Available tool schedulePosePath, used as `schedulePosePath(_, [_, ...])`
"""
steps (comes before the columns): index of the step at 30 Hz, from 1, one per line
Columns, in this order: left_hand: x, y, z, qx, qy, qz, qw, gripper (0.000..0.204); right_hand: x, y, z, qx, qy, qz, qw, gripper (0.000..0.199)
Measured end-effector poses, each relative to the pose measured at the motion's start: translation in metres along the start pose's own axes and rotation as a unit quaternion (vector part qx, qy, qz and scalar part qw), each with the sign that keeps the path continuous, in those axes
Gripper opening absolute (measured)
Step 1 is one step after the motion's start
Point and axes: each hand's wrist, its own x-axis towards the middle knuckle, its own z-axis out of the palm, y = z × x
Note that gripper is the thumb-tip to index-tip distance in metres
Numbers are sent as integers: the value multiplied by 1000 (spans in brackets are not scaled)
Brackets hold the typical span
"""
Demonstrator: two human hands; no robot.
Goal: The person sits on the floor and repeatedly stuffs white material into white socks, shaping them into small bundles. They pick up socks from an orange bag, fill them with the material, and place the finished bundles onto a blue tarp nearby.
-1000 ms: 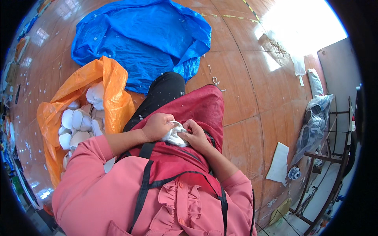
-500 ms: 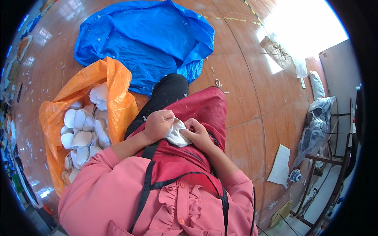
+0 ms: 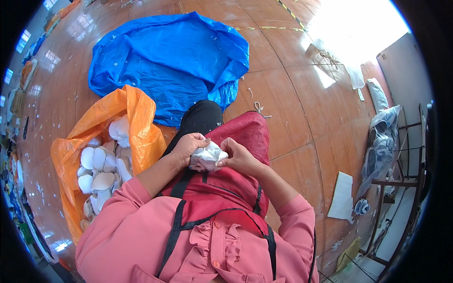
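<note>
Above my lap, both hands hold a white cup-shaped fabric pad [image 3: 206, 154], which looks bunched and partly turned. My left hand [image 3: 189, 146] pinches its upper left side between thumb and fingers. At its right edge, my right hand [image 3: 238, 157] grips with closed fingers. A red apron [image 3: 245, 134] with black straps covers my lap beneath. To my left stands an open orange plastic bag [image 3: 141, 115], filled with several white and beige cup-shaped pads [image 3: 103, 181].
Ahead of me a blue plastic sheet or sack [image 3: 160, 63] lies spread on the brown floor [image 3: 283, 113], with white scraps around it. On the right are a metal rack [image 3: 395, 183], a clear bag with dark contents [image 3: 377, 141] and a white sheet piece [image 3: 341, 197].
The pad has been turned and bunched up between my hands. My left fingers have opened out of a tighter fist into a pinch. The whole view has shifted slightly.
</note>
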Motion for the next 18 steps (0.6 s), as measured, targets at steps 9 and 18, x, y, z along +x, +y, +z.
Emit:
schedulePosePath(9, [-24,0,23,403,136,311,850,17,-2,29,12,71,84,39,993,37])
schedulePosePath(18, [-4,11,13,230,97,191,949,14,-6,9,18,148,41,-71,986,56])
